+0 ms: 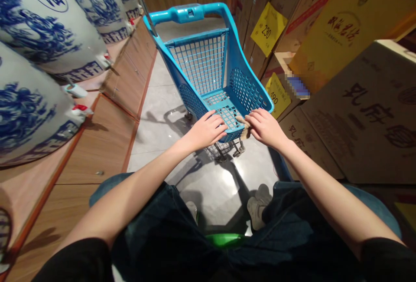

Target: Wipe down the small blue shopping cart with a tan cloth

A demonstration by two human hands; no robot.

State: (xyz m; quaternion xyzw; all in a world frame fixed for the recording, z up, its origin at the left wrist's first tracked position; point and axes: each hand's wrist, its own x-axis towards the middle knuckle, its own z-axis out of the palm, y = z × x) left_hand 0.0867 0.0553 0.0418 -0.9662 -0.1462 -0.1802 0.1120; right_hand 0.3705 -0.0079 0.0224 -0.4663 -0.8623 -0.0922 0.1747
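Observation:
A blue plastic shopping cart (208,63) stands on the shiny floor before me, its handle at the far side. My left hand (208,131) rests on the cart's near rim, fingers over the edge and somewhat apart, holding nothing I can see. Just to the right, my right hand (264,126) is at the near right corner of the rim, its fingers closed on a beige cloth (243,128). The cloth hangs over the rim between the two hands. The cart's basket shows only its grid walls and bottom.
Large blue-and-white jars (42,30) stand on a wooden cabinet (97,143) at the left. Cardboard boxes (367,113), a yellow bag (351,26) and yellow price signs (269,29) line the right. Something green (227,240) is below me, between my legs.

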